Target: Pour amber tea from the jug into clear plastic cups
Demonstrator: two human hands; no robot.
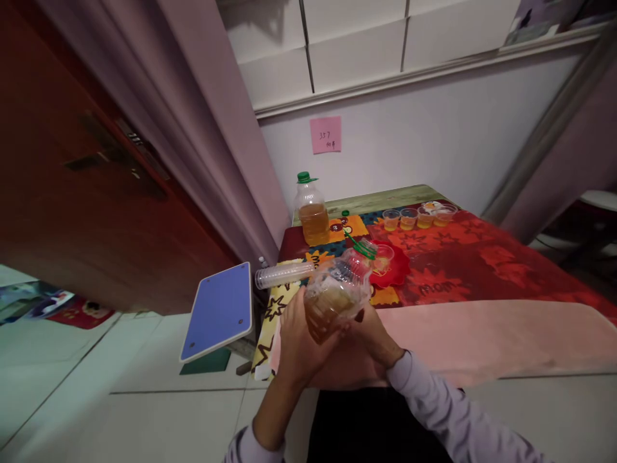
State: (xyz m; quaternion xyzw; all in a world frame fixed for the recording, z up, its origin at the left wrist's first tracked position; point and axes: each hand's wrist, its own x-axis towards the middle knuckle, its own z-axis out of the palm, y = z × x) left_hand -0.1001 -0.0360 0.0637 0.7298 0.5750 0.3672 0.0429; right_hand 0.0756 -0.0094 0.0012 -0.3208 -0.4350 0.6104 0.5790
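Observation:
Both hands hold a clear plastic jug (pixel 332 299) with amber liquid, tilted so its green-ringed neck points away from me. My left hand (pixel 299 337) is wrapped round its left side and base. Against its lower right side, my right hand (pixel 373 331) closes on it, with part of the fingers hidden. The neck hangs over a clear plastic cup (pixel 385 259) on a red scalloped plate (pixel 402 270). Some yellowish liquid shows in that cup. A loose green cap (pixel 346 213) lies beyond the neck.
A second jug (pixel 315 222), capped green, stands at the back left. Several cups (pixel 408 220) of yellow liquid line the back right. A stack of clear cups (pixel 283 275) lies left of my hands. A blue stool (pixel 219 312) stands beside the cloth-covered table (pixel 482 257).

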